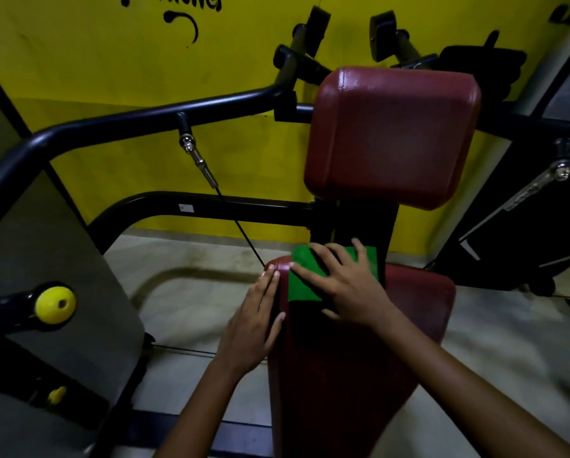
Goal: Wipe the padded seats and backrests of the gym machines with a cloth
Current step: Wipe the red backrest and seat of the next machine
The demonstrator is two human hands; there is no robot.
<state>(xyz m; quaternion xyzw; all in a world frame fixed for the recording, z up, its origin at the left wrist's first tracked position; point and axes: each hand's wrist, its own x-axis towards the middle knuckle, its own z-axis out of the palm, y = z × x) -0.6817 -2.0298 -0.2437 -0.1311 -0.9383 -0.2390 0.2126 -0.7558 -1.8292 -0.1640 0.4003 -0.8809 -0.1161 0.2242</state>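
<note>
Your right hand (pixel 346 285) lay flat with its fingers spread on the green cloth (pixel 305 280), pressing it onto the far end of the red padded seat (pixel 359 368). The cloth sat at the seat's far left corner, its left edge close to the seat's rim and its far edge reaching the dark post that carries the backrest (pixel 392 137). Your left hand (pixel 255 328) was open too, fingers straight and together, resting along the seat's left edge with the fingertips at the rounded far corner, just beside the cloth.

The backrest stood upright above and behind the cloth, well apart from both hands. To the right of your right hand the seat's far right corner was bare, and the whole near length of the seat toward you was uncovered.

Left of the seat, pale floor (pixel 191 292) lay open between it and the black frame (pixel 138 117), which curved around that side. A thin cable (pixel 240 231) ran down from the frame toward the seat's far left corner; the dim light makes it hard to say whether it touched the pad. A yellow knob (pixel 55 305) stuck out from the grey panel at far left. The yellow wall (pixel 111 67) stood behind the machine.
</note>
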